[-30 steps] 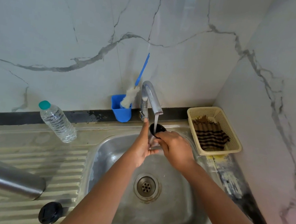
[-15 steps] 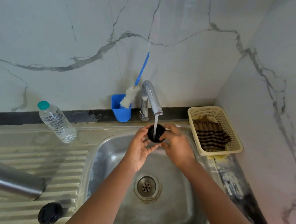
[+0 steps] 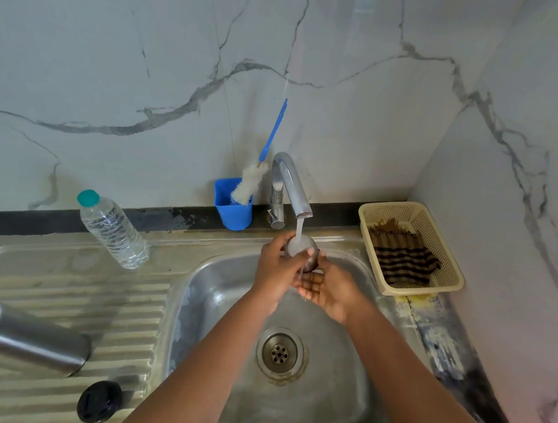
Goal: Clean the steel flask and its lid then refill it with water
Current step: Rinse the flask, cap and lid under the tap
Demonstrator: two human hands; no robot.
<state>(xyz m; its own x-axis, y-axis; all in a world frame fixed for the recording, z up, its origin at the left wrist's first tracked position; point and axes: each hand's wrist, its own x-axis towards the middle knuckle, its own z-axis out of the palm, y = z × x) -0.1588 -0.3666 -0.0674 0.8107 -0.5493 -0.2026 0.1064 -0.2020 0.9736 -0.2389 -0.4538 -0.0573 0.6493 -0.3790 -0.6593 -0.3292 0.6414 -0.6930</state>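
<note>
Lid-cup of the flask is under the tap's running stream over the sink, so rinsing is the step in hand; next, I judge, turn it to flush the inside. Left hand grips its side, right hand cradles it from below, while the steel flask lies on the drainboard.

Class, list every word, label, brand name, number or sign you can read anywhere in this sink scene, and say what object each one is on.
None can be read.
Water bottle: clear, no label visible.
Flask: plain steel, no marking visible.
Black cap on the drainboard: any embossing is too small to read.
Lid under the tap: held by the left hand and right hand, blurred by water.
Blue cup and basket: no text.
</note>
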